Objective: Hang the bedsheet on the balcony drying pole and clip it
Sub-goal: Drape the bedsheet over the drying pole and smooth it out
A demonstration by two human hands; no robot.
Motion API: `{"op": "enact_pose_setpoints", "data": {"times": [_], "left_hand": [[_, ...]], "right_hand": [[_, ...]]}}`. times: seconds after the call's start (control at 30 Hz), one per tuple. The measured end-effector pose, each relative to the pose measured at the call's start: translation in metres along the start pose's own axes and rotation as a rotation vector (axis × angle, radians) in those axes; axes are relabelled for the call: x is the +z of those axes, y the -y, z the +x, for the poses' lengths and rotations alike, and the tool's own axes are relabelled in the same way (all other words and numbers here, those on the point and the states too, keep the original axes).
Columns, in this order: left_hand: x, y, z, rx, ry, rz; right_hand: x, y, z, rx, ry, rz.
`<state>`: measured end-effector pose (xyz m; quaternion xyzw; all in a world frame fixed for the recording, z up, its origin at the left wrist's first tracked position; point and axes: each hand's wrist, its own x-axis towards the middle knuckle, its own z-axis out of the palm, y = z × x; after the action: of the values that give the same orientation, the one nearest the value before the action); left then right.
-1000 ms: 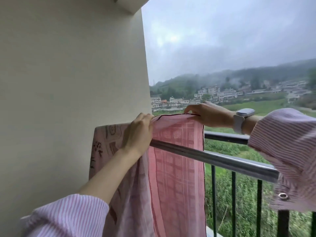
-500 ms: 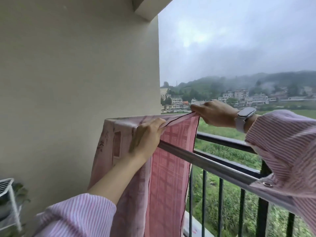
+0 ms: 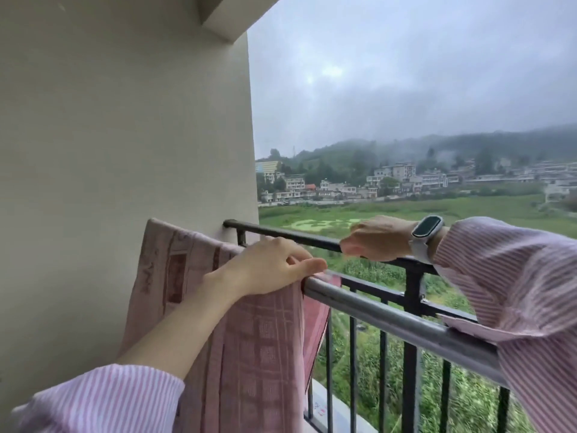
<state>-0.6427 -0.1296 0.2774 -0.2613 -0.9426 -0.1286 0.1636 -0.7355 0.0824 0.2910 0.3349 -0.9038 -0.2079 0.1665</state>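
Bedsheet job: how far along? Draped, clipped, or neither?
Done: the bedsheet is draped over the grey drying pole, next to the wall. In hand: the left hand grips the sheet's top edge at the pole; the right hand, fingers curled, is out over the black railing and appears to hold nothing. Left: clipping. No clip is visible anywhere in the head view.
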Motion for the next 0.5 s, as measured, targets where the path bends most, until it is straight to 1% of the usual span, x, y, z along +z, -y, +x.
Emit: {"op": "enact_pose_setpoints", "data": {"times": [0.03,0.07,0.13,0.2,0.27,0.37,0.43,0.5], "left_hand": [[0.0,0.003,-0.003,-0.033,-0.001,-0.033],[0.0,0.006,-0.007,-0.055,-0.031,-0.061],[0.009,0.018,-0.017,-0.078,-0.099,-0.071],[0.021,0.031,-0.025,-0.077,-0.158,-0.079],[0.033,0.045,-0.029,-0.102,-0.244,-0.105],[0.042,0.061,-0.028,-0.186,-0.356,-0.15],[0.047,0.067,-0.026,-0.2,-0.361,-0.172],[0.052,0.067,-0.023,-0.165,-0.362,-0.157]], "right_hand": [[0.0,0.006,-0.001,0.012,0.074,0.088],[-0.004,0.012,-0.002,0.018,0.085,0.227],[-0.017,0.027,-0.003,0.014,0.015,0.525],[-0.03,0.046,-0.002,-0.019,-0.074,0.687],[-0.035,0.066,0.003,-0.007,-0.08,0.762],[-0.033,0.087,0.014,0.119,-0.003,0.765],[-0.036,0.095,0.02,0.185,0.008,0.727],[-0.04,0.099,0.021,0.226,-0.003,0.697]]}}
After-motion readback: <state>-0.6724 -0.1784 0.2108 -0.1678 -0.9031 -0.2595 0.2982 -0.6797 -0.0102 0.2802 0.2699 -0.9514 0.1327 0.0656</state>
